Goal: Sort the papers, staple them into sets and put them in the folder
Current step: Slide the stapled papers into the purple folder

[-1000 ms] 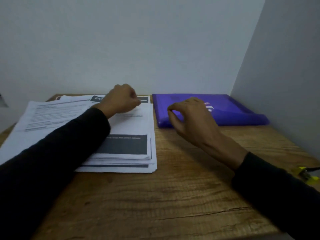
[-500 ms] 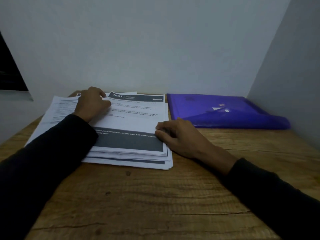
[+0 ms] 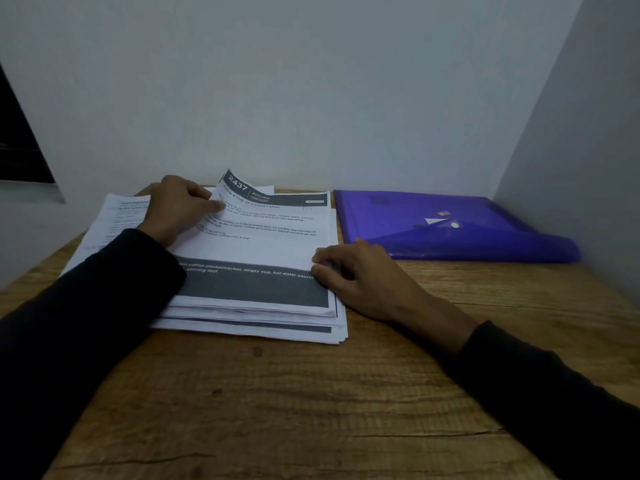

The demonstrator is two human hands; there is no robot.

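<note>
Papers (image 3: 256, 271) lie in a thick, slightly fanned stack on a wooden table (image 3: 277, 410), toward its far left corner, with the stack's back edge close to the wall. The sheets are white, printed with small black text and broad dark grey bands; the top sheet carries the number 2437 in its dark header. The table is rough, warm brown wood with long grain lines, cracks and a few small knots.

The left hand (image 3: 176, 209) rests on the far left part of the stack and pinches the top sheet's far left corner between thumb and curled fingers, so that corner curls up off the pile. The right hand (image 3: 353, 271) sits at the stack's right edge, fingers bent and pressed together on the edge of the top sheets in a narrow grip. Both arms wear dark sleeves.

A folder (image 3: 450, 223) of glossy, translucent purple plastic lies flat in the far right corner, just beside the papers but not touching them. Its flap has a white snap button, and its right end bulges in a soft roll.
</note>
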